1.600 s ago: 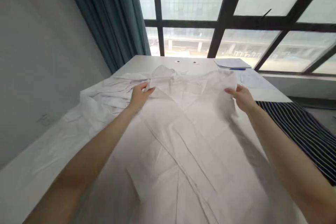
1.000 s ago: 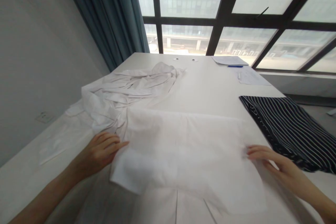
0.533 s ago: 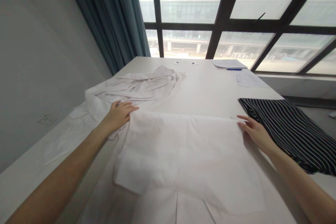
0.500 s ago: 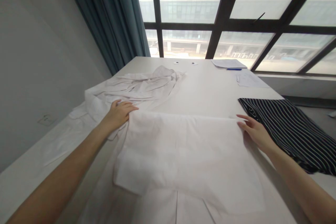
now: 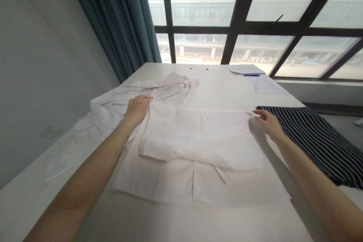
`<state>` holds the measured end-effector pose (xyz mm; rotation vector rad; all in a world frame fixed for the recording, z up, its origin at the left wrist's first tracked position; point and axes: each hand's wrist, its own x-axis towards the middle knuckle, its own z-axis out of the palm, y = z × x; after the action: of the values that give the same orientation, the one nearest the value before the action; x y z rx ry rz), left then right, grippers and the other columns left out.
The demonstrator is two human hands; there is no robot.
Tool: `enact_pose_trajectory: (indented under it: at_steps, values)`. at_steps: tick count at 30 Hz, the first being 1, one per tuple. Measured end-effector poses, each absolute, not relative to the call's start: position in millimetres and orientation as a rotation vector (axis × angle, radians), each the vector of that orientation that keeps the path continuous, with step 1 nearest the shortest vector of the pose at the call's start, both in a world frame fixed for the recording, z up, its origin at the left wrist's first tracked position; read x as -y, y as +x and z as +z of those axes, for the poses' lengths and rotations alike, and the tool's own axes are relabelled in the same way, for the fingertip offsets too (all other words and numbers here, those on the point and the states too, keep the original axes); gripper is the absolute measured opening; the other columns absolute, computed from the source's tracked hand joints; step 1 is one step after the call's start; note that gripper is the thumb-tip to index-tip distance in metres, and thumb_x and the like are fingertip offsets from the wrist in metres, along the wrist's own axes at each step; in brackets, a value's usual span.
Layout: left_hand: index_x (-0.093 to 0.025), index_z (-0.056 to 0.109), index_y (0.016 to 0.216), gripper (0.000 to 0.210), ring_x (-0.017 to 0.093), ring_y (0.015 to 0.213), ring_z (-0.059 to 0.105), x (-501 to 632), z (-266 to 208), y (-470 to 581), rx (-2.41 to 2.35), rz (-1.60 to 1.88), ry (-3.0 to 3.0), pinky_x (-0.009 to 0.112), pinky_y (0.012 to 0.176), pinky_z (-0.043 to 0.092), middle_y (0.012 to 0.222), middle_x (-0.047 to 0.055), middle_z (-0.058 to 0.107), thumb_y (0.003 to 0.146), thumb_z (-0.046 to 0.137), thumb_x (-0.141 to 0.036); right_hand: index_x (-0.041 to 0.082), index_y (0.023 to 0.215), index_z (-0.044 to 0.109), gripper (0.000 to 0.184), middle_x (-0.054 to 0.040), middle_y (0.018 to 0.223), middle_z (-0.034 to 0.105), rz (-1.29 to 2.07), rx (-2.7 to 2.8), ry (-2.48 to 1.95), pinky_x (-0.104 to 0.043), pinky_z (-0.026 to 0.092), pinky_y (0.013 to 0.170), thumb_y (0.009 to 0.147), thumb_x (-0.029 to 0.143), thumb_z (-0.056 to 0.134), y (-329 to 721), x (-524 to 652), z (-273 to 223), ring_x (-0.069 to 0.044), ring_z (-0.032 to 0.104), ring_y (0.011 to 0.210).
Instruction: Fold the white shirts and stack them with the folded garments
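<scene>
A white garment [image 5: 200, 134], folded over on itself, lies across the near part of the table, a slit showing in its lower layer. My left hand [image 5: 137, 108] has its fingers closed at the far left corner of the fold; the fingertips are partly hidden. At the far right corner, my right hand [image 5: 270, 123] pinches the edge between thumb and fingers. Beyond the left hand, more crumpled white fabric [image 5: 167, 85] spreads along the table's left side.
A black-and-white striped cloth [image 5: 309, 136] lies to the right of my right hand. Papers [image 5: 246, 69] and a blue pen [image 5: 252, 75] are at the table's [image 5: 218, 87] far right. A teal curtain [image 5: 121, 19] hangs by the left wall; windows stand behind.
Both hands have moved away from me, drawing the folded white garment toward the window. Its near hem has come into view, with table surface in front of it.
</scene>
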<state>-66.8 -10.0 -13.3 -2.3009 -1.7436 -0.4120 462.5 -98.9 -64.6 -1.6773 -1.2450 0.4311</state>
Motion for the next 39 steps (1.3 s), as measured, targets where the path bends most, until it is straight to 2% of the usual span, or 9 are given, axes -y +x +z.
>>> enact_pose_trajectory:
  at_steps: [4,10,15,19,23,26,29,34,39]
  values:
    - [-0.016,0.060,0.126,0.040,0.028,0.120,0.053,71.9,-30.8,-58.1,1.495,-0.590,-2.473,0.046,0.102,0.040,0.126,0.014,0.061,0.093,0.039,-0.021,0.019,0.104,0.066,0.040,-0.0137,0.114,0.065,0.402,1.556,-1.722,-0.044,0.051,0.083,0.079,0.048,0.057,444.9,151.1,-60.8,-0.029,0.062,0.099]
    - [-0.019,0.054,0.134,0.044,0.026,0.134,0.045,172.4,-50.3,-29.1,1.024,-0.482,-2.971,0.045,0.110,0.036,0.137,0.012,0.057,0.096,0.050,-0.040,0.031,0.121,0.060,0.036,-0.0078,0.130,0.060,0.355,2.106,-1.560,-0.048,0.043,0.102,0.089,0.047,0.055,390.3,232.3,-43.5,-0.028,0.054,0.123]
    - [-0.023,0.044,0.143,0.044,0.022,0.135,0.045,189.7,-63.4,-29.1,1.142,-0.434,-3.027,0.048,0.111,0.036,0.142,0.010,0.054,0.099,0.038,-0.022,0.033,0.126,0.057,0.039,-0.0058,0.134,0.059,0.178,2.386,-1.497,-0.055,0.040,0.103,0.087,0.031,0.058,373.9,253.0,-50.1,-0.032,0.045,0.132]
    - [-0.029,0.060,0.129,0.036,0.028,0.138,0.041,191.0,-60.8,-47.8,1.482,-0.509,-2.971,0.062,0.112,0.025,0.141,0.007,0.055,0.100,0.039,-0.032,0.026,0.121,0.060,0.035,-0.0117,0.125,0.062,0.131,2.145,-1.626,-0.054,0.046,0.098,0.089,0.036,0.052,395.8,252.7,-63.0,-0.032,0.057,0.117]
    - [-0.022,0.068,0.119,0.041,0.030,0.138,0.041,195.9,-56.9,-65.2,1.953,-1.026,-2.748,0.050,0.109,0.038,0.150,0.012,0.044,0.097,0.042,-0.045,0.022,0.120,0.060,0.051,-0.0154,0.116,0.062,0.278,1.646,-1.805,-0.046,0.056,0.080,0.081,0.054,0.058,419.6,256.1,-72.0,-0.028,0.066,0.090]
    - [-0.020,0.065,0.121,0.043,0.029,0.123,0.056,195.3,-59.8,-71.6,2.314,-1.502,-2.454,0.044,0.098,0.051,0.134,0.013,0.059,0.090,0.052,-0.048,0.024,0.124,0.056,0.061,-0.0124,0.113,0.065,0.706,1.241,-1.777,-0.038,0.060,0.070,0.073,0.055,0.067,419.1,262.1,-68.9,-0.025,0.069,0.084]
    - [-0.020,0.068,0.114,0.043,0.026,0.099,0.068,191.5,-62.8,-71.7,2.535,-1.808,-2.315,0.039,0.082,0.059,0.115,0.010,0.070,0.083,0.062,-0.048,0.025,0.120,0.058,0.051,-0.0072,0.098,0.070,1.049,0.907,-1.662,-0.037,0.060,0.078,0.076,0.051,0.065,403.8,265.8,-60.7,-0.024,0.070,0.085]
    - [-0.019,0.072,0.100,0.037,0.024,0.085,0.070,188.8,-59.8,-69.8,2.596,-1.692,-2.307,0.036,0.072,0.060,0.103,0.008,0.074,0.075,0.068,-0.046,0.026,0.115,0.063,0.048,-0.0007,0.077,0.067,1.078,0.873,-1.671,-0.031,0.058,0.065,0.074,0.049,0.072,383.5,266.4,-61.2,-0.019,0.066,0.068]
    - [-0.020,0.072,0.093,0.025,0.022,0.077,0.069,193.9,-61.2,-78.1,2.297,-1.610,-2.440,0.032,0.061,0.056,0.090,0.006,0.074,0.083,0.055,-0.035,0.027,0.095,0.065,0.028,0.0012,0.068,0.061,1.004,0.853,-1.595,-0.027,0.054,0.052,0.072,0.043,0.072,391.7,269.1,-63.7,-0.016,0.062,0.059]
